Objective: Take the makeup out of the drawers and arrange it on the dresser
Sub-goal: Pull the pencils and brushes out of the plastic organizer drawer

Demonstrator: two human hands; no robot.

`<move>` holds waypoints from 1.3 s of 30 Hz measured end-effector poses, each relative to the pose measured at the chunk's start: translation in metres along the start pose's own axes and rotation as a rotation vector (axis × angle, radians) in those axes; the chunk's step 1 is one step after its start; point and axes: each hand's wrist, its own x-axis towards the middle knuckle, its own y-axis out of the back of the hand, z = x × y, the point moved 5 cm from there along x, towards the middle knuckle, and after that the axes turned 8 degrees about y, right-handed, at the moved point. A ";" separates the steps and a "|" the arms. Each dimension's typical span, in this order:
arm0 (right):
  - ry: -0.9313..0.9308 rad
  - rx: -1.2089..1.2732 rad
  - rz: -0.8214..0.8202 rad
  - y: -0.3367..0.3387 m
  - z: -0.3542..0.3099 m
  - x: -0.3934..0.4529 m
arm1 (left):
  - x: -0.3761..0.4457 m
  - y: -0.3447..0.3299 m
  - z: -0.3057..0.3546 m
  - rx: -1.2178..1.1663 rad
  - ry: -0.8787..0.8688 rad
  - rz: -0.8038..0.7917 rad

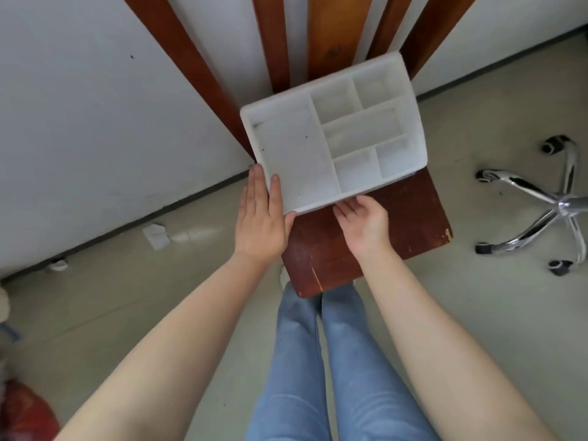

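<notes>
Overhead view, head camera. A white plastic organiser (331,132) with several open-topped compartments sits on a small dark reddish-brown wooden surface (366,237), covering its far half; every visible compartment holds nothing, and no makeup is visible anywhere in the view. The organiser's wide undivided section lies toward the left, with five smaller cells toward the right.

The left hand (261,214) lies flat with straight fingers pressed against the organiser's left side wall, the thumb touching its near corner; it grasps nothing. The right hand (366,218) is at the organiser's near edge, its fingers reaching beneath the rim; whether they grip a drawer front there cannot be told, as the organiser hides the fingertips.

Behind the surface, brown wooden slats (321,36) rise against a white wall (79,106). On the floor (493,313), a chrome five-star chair base (547,205) with castors stands to the right, a crumpled white scrap (156,236) lies to the left, and a red object (22,409) occupies the lower left corner. Blue jeans (318,361) appear below.
</notes>
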 end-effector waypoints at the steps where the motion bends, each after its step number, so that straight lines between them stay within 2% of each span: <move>1: -0.021 -0.004 -0.011 0.005 0.000 -0.001 | 0.000 -0.001 0.000 -0.001 -0.002 -0.006; 7: -0.024 -0.163 0.105 0.065 0.008 -0.025 | -0.001 -0.003 -0.003 -0.002 0.026 -0.040; 15: -0.079 -0.283 0.060 0.081 0.007 -0.035 | -0.003 -0.001 -0.002 0.029 0.082 -0.049; 17: -0.140 -0.446 0.018 0.080 0.002 -0.041 | -0.005 0.001 -0.003 -0.010 0.106 -0.044; 20: -0.243 -0.948 -0.096 0.084 -0.009 -0.054 | -0.014 0.002 -0.001 -0.194 0.211 -0.049; 22: -0.103 -1.265 -0.234 0.076 -0.025 -0.058 | -0.024 0.001 0.001 -0.297 0.270 -0.051; 25: 0.389 -1.689 -0.443 0.040 -0.053 -0.050 | -0.036 -0.002 0.011 -0.312 0.228 -0.034; 27: 0.583 -1.841 -0.548 0.016 -0.057 -0.037 | -0.039 -0.002 0.014 -0.295 0.212 -0.015; 31: 0.586 -2.170 -0.526 -0.002 -0.048 -0.006 | -0.039 -0.001 0.018 -0.315 0.212 0.001; 35: 0.512 -2.248 -0.498 -0.001 -0.031 0.002 | -0.036 0.000 0.018 -0.327 0.217 -0.048; 39: 0.593 -2.310 -0.523 -0.012 -0.022 0.003 | -0.034 0.004 0.019 -0.310 0.227 -0.097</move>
